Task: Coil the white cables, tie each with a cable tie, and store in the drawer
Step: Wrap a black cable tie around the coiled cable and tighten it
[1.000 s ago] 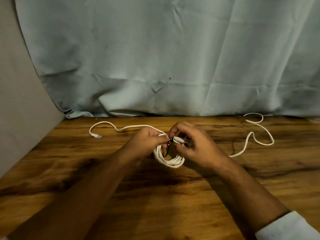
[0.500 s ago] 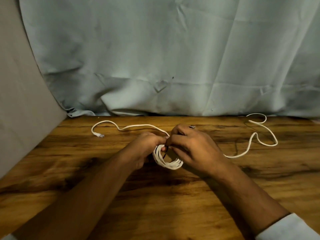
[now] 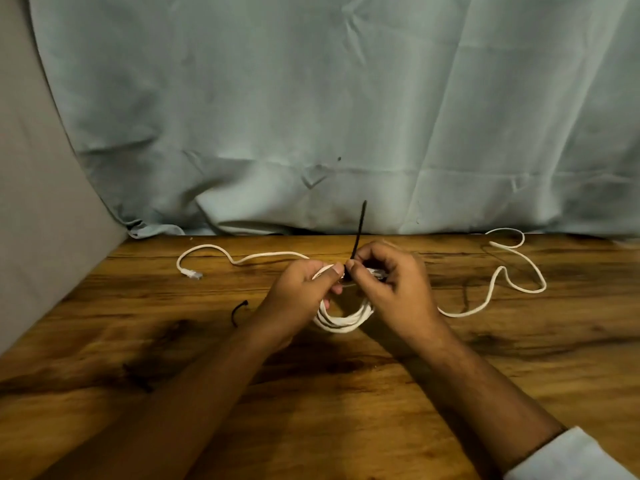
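The job looks to be in its middle stretch: one cable is wound and is being tied, while no tied bundle and no drawer are in view, so the fastening, any further coiling and the storing all appear to be left. The coil of thin white cable (image 3: 341, 318), several flat loops lying close together, sits upright-ish on the brown wooden table (image 3: 346, 410) near its middle, between the two hands, its lower arc resting on the wood. The left hand (image 3: 301, 296) has its fingers curled round the top of the coil, pinching the loops together. The right hand (image 3: 391, 285) pinches the slim black plastic cable tie (image 3: 358, 233) low down, just beside the left thumb, and the tie's free tail stands up nearly straight against the pale blue-grey cloth backdrop (image 3: 346, 116). Whether the tie is already threaded through its head cannot be told, as the fingers hide it. A loose white strand with a clear plug (image 3: 192, 273) runs off from the hands to the left, and another loose white strand (image 3: 502, 278) snakes away on the right; both seem uncoiled. A second black cable tie (image 3: 239, 311) lies curved on the wood near the left wrist.
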`<action>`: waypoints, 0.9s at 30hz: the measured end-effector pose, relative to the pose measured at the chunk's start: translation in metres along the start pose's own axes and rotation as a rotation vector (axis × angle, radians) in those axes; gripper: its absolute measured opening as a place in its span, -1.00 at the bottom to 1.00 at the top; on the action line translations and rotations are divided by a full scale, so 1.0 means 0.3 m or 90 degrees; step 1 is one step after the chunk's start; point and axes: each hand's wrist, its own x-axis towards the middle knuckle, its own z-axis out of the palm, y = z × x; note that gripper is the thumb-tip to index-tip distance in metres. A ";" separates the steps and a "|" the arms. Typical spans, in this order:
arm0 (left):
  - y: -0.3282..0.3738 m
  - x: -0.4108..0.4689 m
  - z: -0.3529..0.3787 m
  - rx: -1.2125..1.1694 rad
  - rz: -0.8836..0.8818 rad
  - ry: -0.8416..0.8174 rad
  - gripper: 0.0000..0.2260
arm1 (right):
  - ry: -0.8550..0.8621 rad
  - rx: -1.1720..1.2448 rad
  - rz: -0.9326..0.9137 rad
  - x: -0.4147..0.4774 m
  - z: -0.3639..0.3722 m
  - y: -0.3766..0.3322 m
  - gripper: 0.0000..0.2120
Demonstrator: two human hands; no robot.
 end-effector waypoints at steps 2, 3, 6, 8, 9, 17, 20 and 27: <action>-0.022 0.002 -0.003 0.124 0.067 0.005 -0.76 | -0.019 0.077 0.096 -0.001 -0.005 -0.010 -0.92; -0.029 0.001 -0.003 0.197 0.105 0.015 -0.78 | -0.033 0.139 0.152 -0.004 -0.008 -0.019 -0.93; -0.034 -0.007 -0.004 0.375 0.227 0.049 -0.74 | -0.061 0.341 0.298 -0.017 -0.008 -0.038 -0.91; -0.028 -0.015 -0.005 0.432 0.278 0.062 -0.71 | -0.075 0.399 0.339 -0.015 -0.006 -0.039 -0.92; -0.026 -0.019 -0.007 0.446 0.299 0.067 -0.71 | -0.079 0.428 0.356 -0.011 -0.005 -0.036 -0.92; -0.003 -0.041 0.006 0.502 0.406 0.087 -0.66 | -0.186 0.494 0.509 0.018 -0.049 -0.009 -0.90; 0.003 -0.038 0.005 0.503 0.436 0.091 -0.67 | -0.217 0.479 0.519 0.024 -0.063 -0.004 -0.92; 0.010 -0.027 -0.020 0.458 0.385 0.086 -0.72 | -0.168 0.490 0.463 0.021 -0.048 0.004 -0.85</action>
